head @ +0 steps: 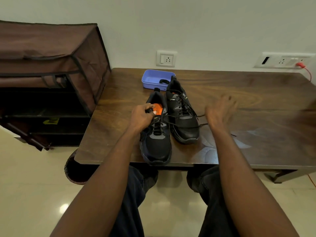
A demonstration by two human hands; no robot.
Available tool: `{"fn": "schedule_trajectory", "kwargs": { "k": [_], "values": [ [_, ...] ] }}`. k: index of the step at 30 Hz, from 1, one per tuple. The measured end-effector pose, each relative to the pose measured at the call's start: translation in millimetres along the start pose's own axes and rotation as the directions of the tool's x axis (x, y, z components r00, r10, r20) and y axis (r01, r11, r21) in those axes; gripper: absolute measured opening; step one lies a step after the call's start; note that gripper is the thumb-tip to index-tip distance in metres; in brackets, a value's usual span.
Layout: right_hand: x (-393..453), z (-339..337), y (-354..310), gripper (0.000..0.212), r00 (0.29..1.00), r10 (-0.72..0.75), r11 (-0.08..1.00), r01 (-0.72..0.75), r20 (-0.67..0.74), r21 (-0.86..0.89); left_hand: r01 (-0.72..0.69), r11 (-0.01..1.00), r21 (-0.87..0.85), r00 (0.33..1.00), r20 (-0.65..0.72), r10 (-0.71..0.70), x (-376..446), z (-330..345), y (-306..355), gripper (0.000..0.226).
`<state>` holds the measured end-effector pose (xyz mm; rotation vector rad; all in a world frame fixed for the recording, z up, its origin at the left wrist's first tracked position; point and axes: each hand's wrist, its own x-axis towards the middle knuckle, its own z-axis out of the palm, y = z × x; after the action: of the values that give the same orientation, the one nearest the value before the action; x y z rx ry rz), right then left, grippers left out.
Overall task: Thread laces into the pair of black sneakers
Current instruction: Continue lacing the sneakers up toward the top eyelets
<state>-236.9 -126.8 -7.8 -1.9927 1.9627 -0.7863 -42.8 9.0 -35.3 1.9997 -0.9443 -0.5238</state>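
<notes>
1. A dark wooden bench [248,117] is standing against a pale wall and carrying everything below; every place here is given from it.
2. A brown fabric shoe rack [47,69] is standing on the floor just beside the bench's left end.
3. The near sneaker [158,142] is lying left of the bench's middle, its toe reaching the bench's front edge and its orange insole showing at the open collar. Black lace is crossing its lower eyelets.
4. The far sneaker [183,115] is sitting just beside the first, farther back on the bench, toe pointing toward the front edge. Its lace [201,124] is threaded up the front, with loose ends trailing rightward over the bench top.
5. A blue tray [152,79] is resting near the bench's back edge, behind the sneakers, holding a coiled black item that is too small to identify.
6. The left hand [142,118] is hovering over the near sneaker's collar, its fingers [150,110] curling and gripping the sneaker's upper part; which part exactly I cannot tell.
7. The right hand [220,112] is hanging above the bench just right of the far sneaker, blurred, its fingers looking spread apart and holding nothing.
8. Two wall sockets are sitting above the bench's back edge, the right one [283,61] carrying a red plug and cord.
</notes>
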Motion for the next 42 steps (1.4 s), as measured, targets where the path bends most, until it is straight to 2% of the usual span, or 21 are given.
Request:
{"fn": "schedule_trajectory", "kwargs": {
  "k": [1,2,4,5,6,7,10,12,15,17,19,20,22,23,24,26,27,29,32,38,42],
  "values": [
    [-6.8,3.8,-8.8,0.039,0.989,-0.109,0.993,0.103,0.104,0.066,0.000,1.000,-0.006,1.000,0.000,0.000,-0.4,-0.1,0.3,0.038],
    [-15.4,7.8,-18.3,0.036,0.944,-0.236,0.964,0.198,0.230,0.176,-0.001,1.000,-0.012,1.000,-0.001,0.001,-0.9,-0.2,1.5,0.038],
    [-35.9,16.5,-33.7,0.029,0.755,-0.426,0.903,0.318,0.498,0.290,-0.002,1.000,-0.016,1.000,0.002,0.002,-1.7,-0.5,1.9,0.038],
    [-43.2,21.3,-38.9,0.029,0.660,-0.483,0.873,0.407,0.576,0.267,-0.002,1.000,-0.015,1.000,0.011,0.002,-2.0,-0.6,1.9,0.038],
    [-48.0,25.6,-43.0,0.027,0.606,-0.493,0.856,0.467,0.624,0.223,0.000,1.000,-0.018,1.000,0.021,0.001,-2.1,-0.8,1.6,0.038],
    [-50.2,28.6,-45.3,0.021,0.590,-0.493,0.844,0.504,0.640,0.185,0.005,1.000,-0.023,1.000,0.030,-0.005,-2.4,-1.4,1.9,0.038],
    [-40.5,26.4,-42.8,0.016,0.640,-0.478,0.868,0.446,0.601,0.216,0.015,1.000,-0.013,1.000,0.020,-0.014,-2.0,-2.4,3.3,0.038],
    [-27.2,18.4,-35.5,0.017,0.740,-0.427,0.904,0.348,0.520,0.246,0.022,1.000,-0.017,1.000,0.007,-0.022,-2.8,-3.0,4.8,0.038],
    [-5.0,1.6,-17.3,0.020,0.949,-0.177,0.951,0.096,0.261,0.295,0.040,0.999,-0.037,0.999,0.011,-0.039,-3.7,-3.2,5.0,0.037],
    [5.7,-10.4,-2.6,0.019,0.997,0.025,0.971,-0.040,0.067,0.234,0.034,0.999,-0.038,0.999,0.013,-0.033,-3.9,-3.5,4.5,0.037],
    [7.7,-15.3,4.6,0.018,0.993,0.107,0.988,-0.099,-0.059,0.117,0.033,0.999,-0.036,0.999,0.013,-0.033,-3.9,-3.8,4.6,0.037],
    [6.1,-12.4,4.7,0.018,0.992,0.086,0.996,-0.082,-0.088,0.044,0.040,0.998,-0.038,0.999,0.016,-0.040,-4.2,-3.9,5.2,0.037],
    [-3.0,-5.3,-4.8,0.029,0.995,-0.093,0.995,0.091,-0.039,-0.046,0.041,0.999,-0.035,0.999,0.026,-0.040,-4.6,-3.8,6.1,0.037],
    [-9.0,0.2,-11.9,0.036,0.974,-0.220,0.975,0.220,0.054,0.002,0.038,0.999,-0.038,0.999,0.031,-0.037,-5.0,-3.9,6.5,0.038],
    [-16.7,5.8,-20.2,0.039,0.930,-0.325,0.945,0.311,0.172,0.103,0.039,0.998,-0.047,0.999,0.036,-0.037,-5.6,-4.3,7.0,0.039],
    [-34.3,16.1,-34.7,0.033,0.780,-0.476,0.879,0.414,0.406,0.235,0.047,0.997,-0.063,0.998,0.046,-0.044,-7.4,-5.5,8.0,0.040],
    [-42.3,21.1,-40.1,0.028,0.709,-0.519,0.852,0.472,0.477,0.225,0.053,0.996,-0.068,0.997,0.054,-0.049,-8.2,-5.8,8.4,0.040],
    [-50.8,29.3,-45.8,0.019,0.643,-0.582,0.789,0.594,0.498,0.156,0.061,0.996,-0.068,0.996,0.065,-0.057,-8.5,-5.9,9.0,0.041],
    [-47.2,27.2,-46.4,0.017,0.672,-0.586,0.794,0.589,0.452,0.152,0.080,0.994,-0.071,0.995,0.068,-0.075,-7.7,-5.9,9.7,0.041],
    [-16.5,6.7,-29.6,0.020,0.802,-0.404,0.899,0.437,0.439,0.028,0.083,0.995,-0.056,0.996,0.046,-0.080,-7.1,-6.9,9.9,0.041],
    [-18.0,8.6,-27.8,0.017,0.784,-0.364,0.912,0.409,0.503,0.021,0.076,0.996,-0.045,0.997,0.035,-0.074,-8.2,-5.8,11.3,0.042]
  ]
}}
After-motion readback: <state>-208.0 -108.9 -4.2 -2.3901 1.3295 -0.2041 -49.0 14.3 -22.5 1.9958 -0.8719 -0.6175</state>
